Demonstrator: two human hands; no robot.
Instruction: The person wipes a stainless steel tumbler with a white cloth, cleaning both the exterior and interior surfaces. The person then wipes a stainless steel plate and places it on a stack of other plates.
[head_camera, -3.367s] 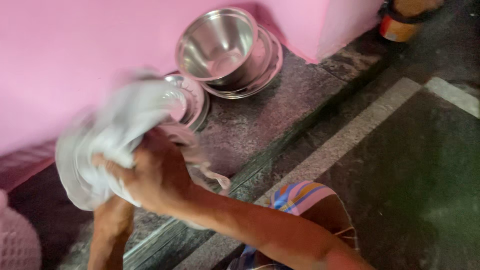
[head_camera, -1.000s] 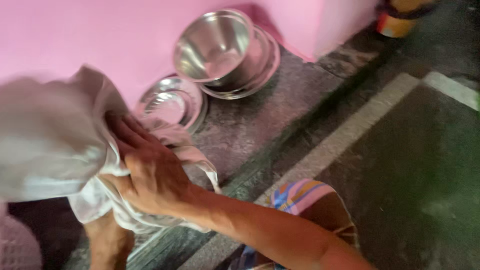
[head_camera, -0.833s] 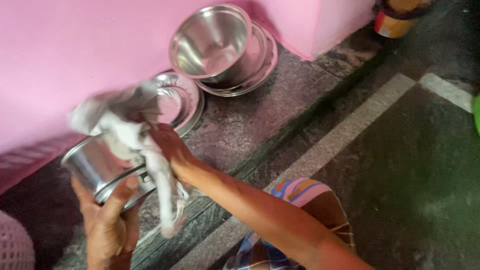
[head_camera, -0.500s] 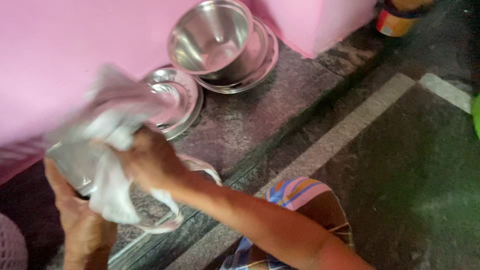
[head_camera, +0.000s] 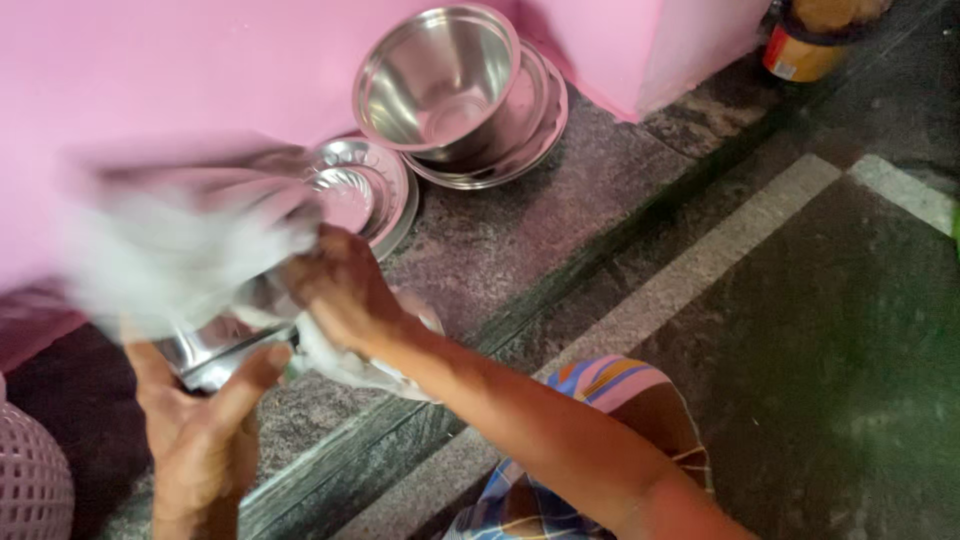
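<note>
My left hand (head_camera: 205, 435) grips a shiny steel vessel (head_camera: 215, 345) from below, at the lower left. My right hand (head_camera: 340, 290) clutches a white cloth (head_camera: 170, 250) and presses it against the vessel's top. The cloth is blurred with motion and hides most of the vessel. A loose end of the cloth hangs under my right wrist.
A steel bowl (head_camera: 435, 80) leans on stacked steel plates (head_camera: 530, 130) against the pink wall (head_camera: 150, 70). Another steel plate (head_camera: 375, 195) lies on the dark stone ledge (head_camera: 500, 240). A pink perforated basket (head_camera: 30, 485) sits at the lower left; a yellow container (head_camera: 800, 55) at the top right.
The cloth has kept sweeping over and around the steel vessel, which my left hand still holds. My right hand has shifted a little right and up.
</note>
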